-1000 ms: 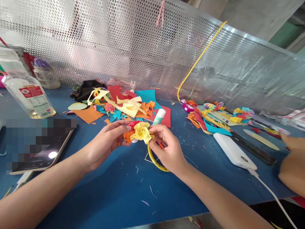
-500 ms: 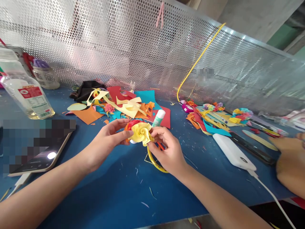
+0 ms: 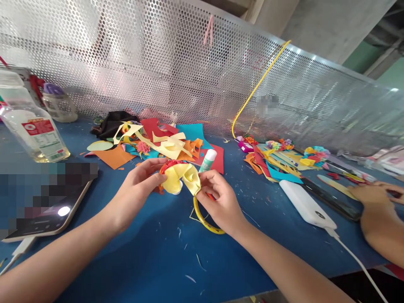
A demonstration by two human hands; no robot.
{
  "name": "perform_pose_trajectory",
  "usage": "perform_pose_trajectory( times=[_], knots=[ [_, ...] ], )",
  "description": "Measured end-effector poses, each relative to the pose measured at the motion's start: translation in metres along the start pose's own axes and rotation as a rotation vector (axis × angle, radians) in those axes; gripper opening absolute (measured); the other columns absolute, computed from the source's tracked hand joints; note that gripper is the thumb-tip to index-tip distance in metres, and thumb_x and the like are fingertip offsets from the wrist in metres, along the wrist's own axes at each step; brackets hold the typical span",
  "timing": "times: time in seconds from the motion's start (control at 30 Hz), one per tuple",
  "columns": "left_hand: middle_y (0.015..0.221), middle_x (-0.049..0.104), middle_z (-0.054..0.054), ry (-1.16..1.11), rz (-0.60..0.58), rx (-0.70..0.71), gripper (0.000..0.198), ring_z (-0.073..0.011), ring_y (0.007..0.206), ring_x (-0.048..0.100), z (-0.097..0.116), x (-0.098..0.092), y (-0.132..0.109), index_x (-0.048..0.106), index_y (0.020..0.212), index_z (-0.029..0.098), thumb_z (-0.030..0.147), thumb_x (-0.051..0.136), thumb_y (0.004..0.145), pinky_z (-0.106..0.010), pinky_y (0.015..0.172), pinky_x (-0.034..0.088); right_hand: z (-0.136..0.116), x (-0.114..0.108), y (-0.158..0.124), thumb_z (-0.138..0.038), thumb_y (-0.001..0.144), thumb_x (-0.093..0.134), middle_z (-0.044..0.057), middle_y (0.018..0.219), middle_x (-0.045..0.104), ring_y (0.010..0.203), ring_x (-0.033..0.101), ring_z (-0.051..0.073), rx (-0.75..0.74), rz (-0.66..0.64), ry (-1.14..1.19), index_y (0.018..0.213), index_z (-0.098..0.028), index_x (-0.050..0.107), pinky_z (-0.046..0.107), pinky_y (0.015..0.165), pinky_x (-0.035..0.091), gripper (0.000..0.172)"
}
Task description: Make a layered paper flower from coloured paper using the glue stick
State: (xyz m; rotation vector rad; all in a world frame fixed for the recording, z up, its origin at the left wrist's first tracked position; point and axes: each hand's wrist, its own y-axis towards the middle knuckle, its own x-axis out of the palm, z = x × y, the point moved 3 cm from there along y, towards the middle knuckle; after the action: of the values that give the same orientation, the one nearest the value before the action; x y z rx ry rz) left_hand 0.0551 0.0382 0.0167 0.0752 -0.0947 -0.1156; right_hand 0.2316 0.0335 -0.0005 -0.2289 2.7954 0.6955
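A yellow paper flower (image 3: 173,180) is held up between my two hands over the blue table. My left hand (image 3: 139,185) pinches its left petals between thumb and fingers. Red and orange crinkled paper (image 3: 163,169) shows right behind them, partly hidden. My right hand (image 3: 222,200) grips the flower's right side, where the paper is folded into a curl. Below that hand a thin yellow ring (image 3: 202,219) curves out, its far part covered by the hand; I cannot tell whether the hand holds it. A white-and-green glue stick (image 3: 208,160) stands just behind the right hand.
Coloured paper scraps (image 3: 168,145) lie in a heap behind my hands. At the left are a clear bottle (image 3: 41,132) and a phone (image 3: 57,210). A white power bank (image 3: 306,206) with a cable lies at right, near another person's hand (image 3: 375,206). A perforated metal panel (image 3: 142,63) rises behind.
The yellow flower has turned and its petals are spread apart, its spiral centre now facing right. Both hands keep their hold. The other person's hand at right has moved, and a second hand shows there.
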Motion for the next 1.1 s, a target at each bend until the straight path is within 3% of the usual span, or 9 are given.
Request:
perform_pose_trajectory(
  times=[0.23,0.4,0.6,0.83,0.97,1.1],
  knots=[
    [0.091,0.058,0.000,0.128,0.036,0.088,0.034,-0.0152,0.076,0.057,0.0000,-0.0013,0.0013,0.044,0.098,0.023,0.034,0.064,0.072,-0.025,0.063,0.044,-0.0001,0.0029,-0.0013,-0.013,0.074,0.052,0.001,0.089,0.057,0.073,0.058,0.012,-0.061,-0.033,-0.137,0.083,-0.022,0.046,0.028,0.068,0.051,0.014],
    [0.113,0.049,-0.002,0.225,-0.027,0.218,0.021,-0.0145,0.086,0.056,0.0018,0.0036,-0.0013,0.045,0.082,0.021,0.031,0.061,0.075,-0.025,0.069,0.045,-0.0027,0.0027,-0.0027,-0.015,0.076,0.053,0.000,0.086,0.057,0.074,0.059,0.012,-0.092,-0.013,-0.122,0.083,-0.023,0.045,0.027,0.067,0.052,0.013],
    [0.122,0.045,-0.003,0.354,-0.100,0.288,0.027,-0.0184,0.100,0.053,0.0029,0.0061,-0.0066,0.048,0.092,0.022,0.020,0.065,0.070,-0.026,0.073,0.047,-0.0031,0.0024,-0.0035,-0.019,0.076,0.055,0.001,0.088,0.058,0.077,0.060,0.013,-0.128,-0.022,-0.195,0.084,-0.023,0.046,0.027,0.066,0.051,0.013],
    [0.129,0.038,-0.006,0.452,-0.152,0.327,0.044,-0.0215,0.103,0.053,-0.0003,0.0073,-0.0062,0.048,0.107,0.026,0.026,0.068,0.068,-0.030,0.074,0.051,-0.0057,-0.0009,-0.0038,-0.023,0.077,0.056,0.002,0.090,0.060,0.076,0.060,0.014,-0.144,0.026,-0.286,0.091,-0.023,0.050,0.029,0.068,0.051,0.015],
    [0.124,0.042,-0.007,0.612,-0.078,0.450,0.039,-0.0244,0.113,0.046,0.0002,0.0055,-0.0039,0.048,0.103,0.024,0.029,0.067,0.069,-0.034,0.081,0.048,-0.0050,0.0000,-0.0026,-0.023,0.076,0.057,0.001,0.087,0.061,0.073,0.062,0.013,-0.072,0.009,-0.120,0.086,-0.023,0.049,0.025,0.062,0.053,0.013],
    [0.118,0.049,-0.006,0.703,0.067,0.521,0.029,-0.0238,0.108,0.050,0.0049,0.0011,-0.0045,0.045,0.091,0.023,0.028,0.065,0.071,-0.037,0.085,0.045,0.0005,0.0041,-0.0037,-0.026,0.074,0.059,0.001,0.082,0.061,0.072,0.063,0.013,0.035,-0.032,0.023,0.083,-0.023,0.049,0.025,0.060,0.054,0.014]
  ],
)
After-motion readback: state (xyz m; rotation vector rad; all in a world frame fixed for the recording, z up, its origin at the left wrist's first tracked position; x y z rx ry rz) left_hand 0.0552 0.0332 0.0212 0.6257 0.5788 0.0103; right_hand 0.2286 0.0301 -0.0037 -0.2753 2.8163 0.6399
